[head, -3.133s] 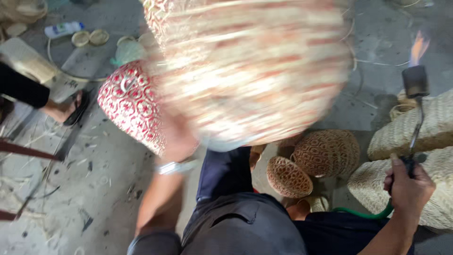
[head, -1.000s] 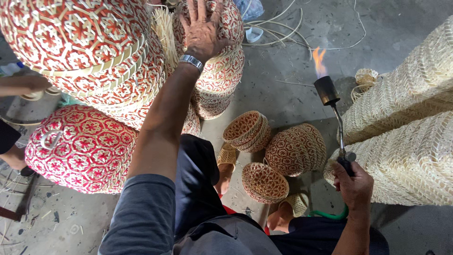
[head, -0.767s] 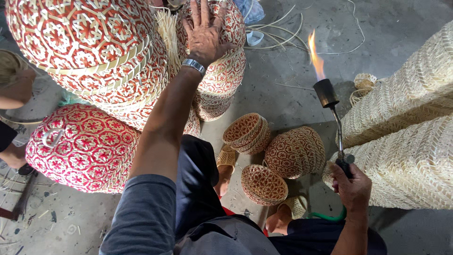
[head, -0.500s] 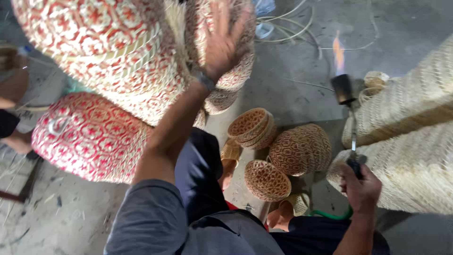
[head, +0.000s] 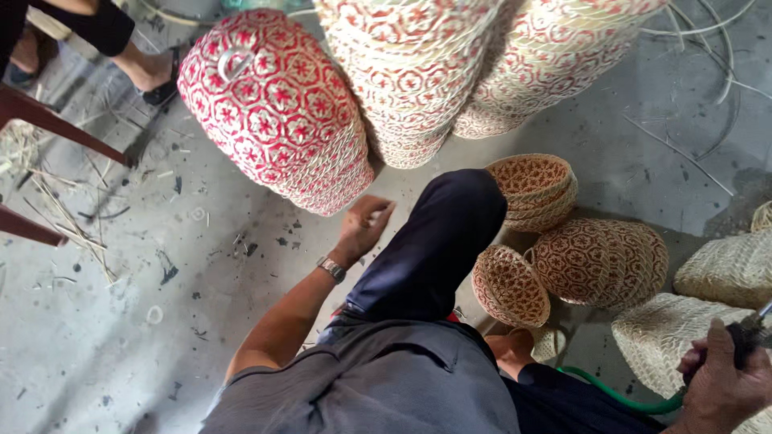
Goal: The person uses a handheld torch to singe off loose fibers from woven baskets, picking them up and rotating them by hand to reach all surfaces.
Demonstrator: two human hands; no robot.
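Loosely curled, the fingers of our left hand hang half open and hold nothing; they sit just beside the lower end of the red-and-cream woven basket, close to its rim but apart from it, as far as we can tell. A metal wristwatch circles the wrist behind them. Our right hand closes tight around the dark handle of the torch, whose far end runs off the frame edge, so we cannot see any flame. A green hose trails from below that fist. Between the two hands our dark-trousered knee blocks the way, and past it lie small brown woven bowls, some stacked, some tipped on their sides. Above the left fingers more red patterned baskets crowd together, their tops cut off. Pale woven baskets lie just beside the right fist. Another person's foot in a sandal shows far beyond the left fingers.
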